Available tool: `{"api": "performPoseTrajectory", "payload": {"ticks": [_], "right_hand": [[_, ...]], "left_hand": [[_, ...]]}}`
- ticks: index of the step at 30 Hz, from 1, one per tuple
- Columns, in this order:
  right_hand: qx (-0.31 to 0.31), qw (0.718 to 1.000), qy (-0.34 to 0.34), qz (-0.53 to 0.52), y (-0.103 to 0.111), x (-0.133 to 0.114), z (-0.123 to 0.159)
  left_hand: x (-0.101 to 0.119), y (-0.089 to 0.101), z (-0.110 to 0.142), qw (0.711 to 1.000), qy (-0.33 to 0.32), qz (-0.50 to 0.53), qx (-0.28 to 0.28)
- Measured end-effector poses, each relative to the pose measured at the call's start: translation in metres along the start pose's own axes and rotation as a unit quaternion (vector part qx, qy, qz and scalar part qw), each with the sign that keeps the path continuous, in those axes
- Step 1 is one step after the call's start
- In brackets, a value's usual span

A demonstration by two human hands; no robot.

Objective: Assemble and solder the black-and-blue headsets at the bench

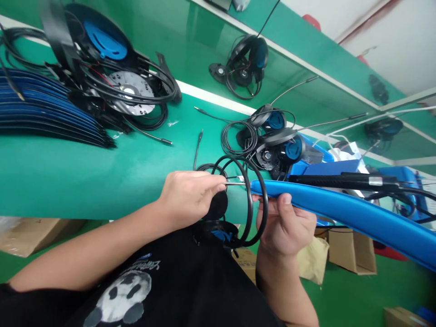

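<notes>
The left hand (189, 195) is closed, pinching a thin silver metal stick (235, 183); the right hand (284, 227) is closed too, gripping a long curved blue padded band (344, 213); a loop of round black cable (254, 204) is hanging between the hands; a round black ear cup (218, 205) is dangling just under the left hand, over a black panda shirt (136, 281); more black and blue headsets (272, 141) are lying on the green worktop (102, 181), beyond the hands, beside a stack of curved blue bands (44, 106).
</notes>
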State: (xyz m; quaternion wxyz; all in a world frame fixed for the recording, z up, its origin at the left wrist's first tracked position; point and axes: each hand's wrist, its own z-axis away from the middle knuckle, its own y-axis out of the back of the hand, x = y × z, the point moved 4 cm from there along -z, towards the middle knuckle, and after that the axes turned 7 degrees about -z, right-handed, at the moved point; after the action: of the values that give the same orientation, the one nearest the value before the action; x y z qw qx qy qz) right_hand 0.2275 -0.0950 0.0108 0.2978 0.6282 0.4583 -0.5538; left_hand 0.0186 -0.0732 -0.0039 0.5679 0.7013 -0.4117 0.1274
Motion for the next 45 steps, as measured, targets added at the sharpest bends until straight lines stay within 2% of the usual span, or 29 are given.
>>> {"api": "performPoseTrajectory", "payload": {"ticks": [5,14,19,23,26,31,38,41,45], "right_hand": [[0.009,0.999,0.043,-0.005,-0.001,-0.002,0.006],[-0.002,0.993,0.092,0.080,-0.002,-0.005,0.006],[-0.081,0.981,0.117,0.132,-0.006,-0.004,0.004],[-0.101,0.983,0.094,0.122,-0.002,0.003,0.004],[-0.114,0.977,0.105,0.146,0.001,0.005,0.004],[-0.103,0.972,0.120,0.171,0.003,0.006,0.000],[-0.050,0.972,0.162,0.165,0.003,-0.002,-0.006],[-0.068,0.972,0.158,0.160,-0.001,-0.004,-0.006],[-0.075,0.983,0.120,0.115,-0.008,-0.002,-0.009]], "left_hand": [[0.002,0.002,-0.001,1.000,-0.006,-0.011,0.007],[-0.001,-0.002,-0.001,0.999,0.001,0.043,-0.009],[0.001,-0.006,-0.004,0.999,0.003,0.048,-0.017],[0.003,-0.010,-0.006,0.997,0.001,0.073,-0.003],[0.004,-0.010,-0.007,0.997,-0.008,0.076,0.006],[0.005,-0.010,-0.009,0.998,-0.006,0.062,0.014],[0.001,-0.011,-0.005,0.997,0.014,0.079,-0.013],[-0.005,-0.009,-0.002,0.996,0.014,0.085,-0.010],[-0.017,-0.006,0.002,0.996,0.028,0.080,-0.011]]}}
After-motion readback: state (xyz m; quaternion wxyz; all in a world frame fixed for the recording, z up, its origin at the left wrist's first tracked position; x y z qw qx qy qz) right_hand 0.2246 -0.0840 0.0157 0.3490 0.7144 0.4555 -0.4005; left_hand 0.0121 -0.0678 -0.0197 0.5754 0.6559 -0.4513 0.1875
